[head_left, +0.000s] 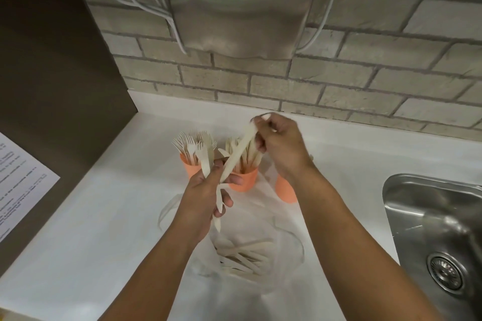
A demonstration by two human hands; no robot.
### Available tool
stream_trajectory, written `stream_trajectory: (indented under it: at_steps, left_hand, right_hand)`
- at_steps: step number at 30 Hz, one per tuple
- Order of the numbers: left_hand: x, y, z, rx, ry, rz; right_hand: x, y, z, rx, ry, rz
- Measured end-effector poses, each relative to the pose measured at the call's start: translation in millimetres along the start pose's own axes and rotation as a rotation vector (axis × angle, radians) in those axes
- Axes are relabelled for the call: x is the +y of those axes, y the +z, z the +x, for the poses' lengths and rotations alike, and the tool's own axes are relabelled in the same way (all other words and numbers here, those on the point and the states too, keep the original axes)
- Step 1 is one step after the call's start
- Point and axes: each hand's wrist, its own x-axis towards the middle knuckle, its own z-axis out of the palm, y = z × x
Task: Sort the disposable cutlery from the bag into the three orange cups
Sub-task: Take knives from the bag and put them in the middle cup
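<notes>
- left hand [206, 190], just in front of the middle orange cup [245, 182], has its fingers curled round a small bundle of pale cutlery [218, 212]; ends stick out above and below the fist.
- right hand [280, 146], above and just right of that cup, pinches the upper end of one long pale piece [241, 147] between thumb and fingertips; the lower end sits in the left hand's grip.
- the piece slants across the front of the middle cup, which is packed with pale cutlery.
- left cup [188, 168], just left of the middle cup, holds forks [182, 143], tines up.
- third cup [285, 190], just right of it, is partly hidden by the right wrist; its contents cannot be told.
- clear bag [292, 242] lies on the white counter [104, 229] in front of the middle cup, with more cutlery inside.
- steel sink [430, 216] is set well to the right of the cup.
</notes>
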Motion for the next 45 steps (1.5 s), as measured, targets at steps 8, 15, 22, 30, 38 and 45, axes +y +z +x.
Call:
stream_trajectory:
  at_steps: [8,15,22,30,38,45]
  left_hand:
    - [-6.4,-9.4,4.0,0.04,-0.014,-0.069]
    - [-3.2,-7.2,-0.9,-0.143,0.007,-0.034]
    - [6.1,-9.3,-4.4,-0.323,-0.107,-0.108]
    - [16.8,-7.5,-10.9,-0.431,-0.15,-0.029]
    - [13.8,-9.1,-5.7,-0.338,-0.142,0.006]
    - [5.3,-17.3,-13.0,-0.085,-0.107,0.119]
  right_hand:
    - [16.5,-10.7,23.2,0.24,-0.304,-0.287]
    - [48.6,4.3,13.5,0.041,-0.323,-0.899]
    - [-16.7,18.7,-8.4,-0.254,-0.166,-0.354]
    - [-18.8,16.0,-21.4,-0.544,-0.121,-0.302]
    - [-22.2,-2.2,-8.7,-0.323,-0.185,-0.133]
    - [-9.9,-21.5,28.6,0.226,-0.469,-0.432]
